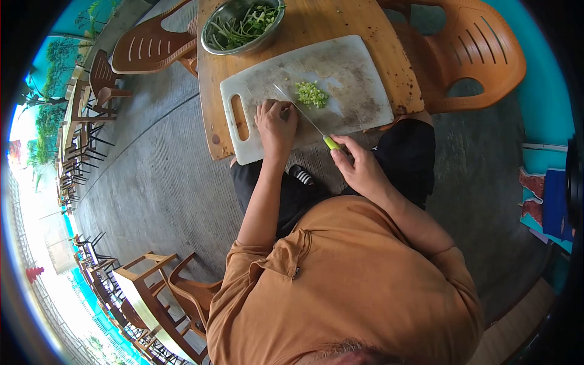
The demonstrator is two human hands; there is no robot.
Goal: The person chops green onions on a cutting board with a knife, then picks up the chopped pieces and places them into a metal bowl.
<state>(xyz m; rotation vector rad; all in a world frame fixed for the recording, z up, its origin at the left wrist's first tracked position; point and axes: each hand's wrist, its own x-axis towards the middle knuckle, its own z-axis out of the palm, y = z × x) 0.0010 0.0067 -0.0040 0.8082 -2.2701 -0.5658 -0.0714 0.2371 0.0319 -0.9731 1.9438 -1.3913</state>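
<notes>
My right hand (358,163) is closed around the green handle of a knife (330,142). Its thin blade points up and left across the white cutting board (359,55), whose surface is stained. Beside the blade, my left hand (277,126) rests on the board with its fingers curled under. Whatever those fingers press on, if anything, is hidden beneath them. A small heap of chopped green vegetable (311,94) lies on the board just beyond the blade. Behind the board's left part stands a metal bowl (210,45) of cut green stalks and leaves (246,27).
The board lies on a wooden table (334,18), overhanging its near edge. One brown plastic chair (468,55) stands to the right, another chair (152,48) to the left. More tables and chairs line the left side, including a nearby table (143,304). My legs are under the board's near edge.
</notes>
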